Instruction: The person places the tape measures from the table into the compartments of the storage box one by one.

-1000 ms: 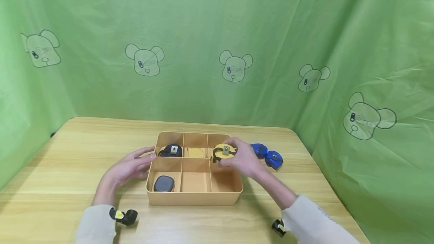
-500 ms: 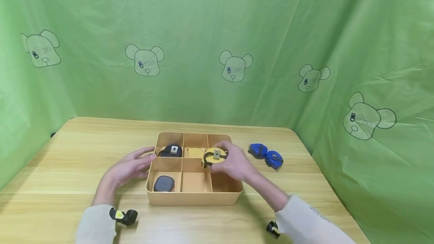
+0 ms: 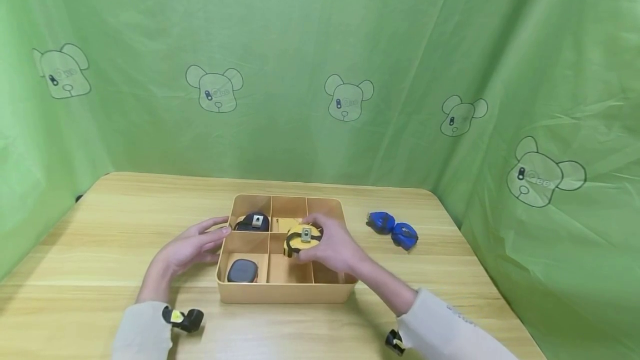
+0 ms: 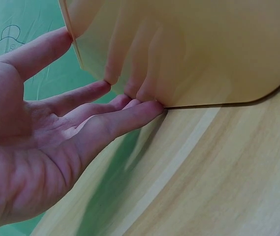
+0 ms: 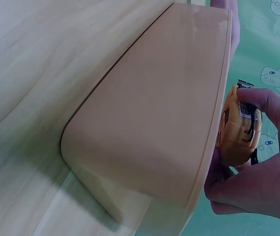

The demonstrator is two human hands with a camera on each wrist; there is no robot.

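Observation:
My right hand [image 3: 336, 246] holds a yellow tape measure [image 3: 302, 238] with a black strap and metal belt clip, thumb and fingers around its case. It hangs over the front middle compartment of a tan divided box [image 3: 287, 293]. In the right wrist view the tape measure [image 5: 239, 132] shows just beyond the box rim. My left hand [image 3: 195, 246] rests its fingertips against the box's left side. In the left wrist view those fingers [image 4: 135, 115] are extended and touch the outer wall near the table.
Back left in the box lies a black tape measure [image 3: 254, 222]; another yellow one [image 3: 286, 225] is in the back middle. A dark grey one [image 3: 242, 271] sits front left. Two blue tape measures, one nearer [image 3: 404, 236] and one farther [image 3: 381, 222], lie right of the box.
My right hand has carried the yellow tape measure left and toward me, from the back right compartment to above the front middle one. The left hand and the box have stayed put.

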